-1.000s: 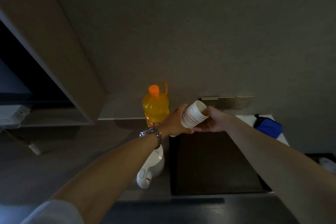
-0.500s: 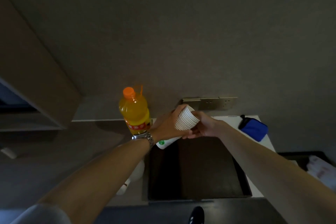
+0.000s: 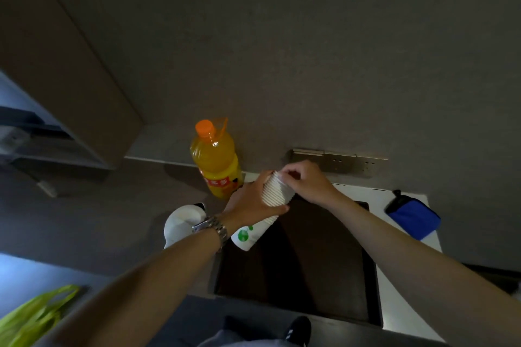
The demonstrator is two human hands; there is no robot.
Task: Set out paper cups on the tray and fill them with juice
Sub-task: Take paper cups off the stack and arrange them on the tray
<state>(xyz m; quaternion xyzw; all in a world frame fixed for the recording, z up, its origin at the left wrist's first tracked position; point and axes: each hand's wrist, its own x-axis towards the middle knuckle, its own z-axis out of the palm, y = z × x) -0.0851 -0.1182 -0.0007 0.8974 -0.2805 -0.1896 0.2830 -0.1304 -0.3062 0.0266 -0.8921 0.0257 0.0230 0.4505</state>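
Both hands meet mid-frame above the dark tray (image 3: 298,270). The left hand (image 3: 251,203) grips the cup stack (image 3: 275,191); the right hand (image 3: 307,182) pinches its top rim. A juice bottle (image 3: 215,160) stands just left.

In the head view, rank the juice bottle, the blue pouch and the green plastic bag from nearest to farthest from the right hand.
From the right hand:
1. Juice bottle, to its left by the wall.
2. Blue pouch, to its right on the white counter.
3. Green plastic bag, far off at the lower left.
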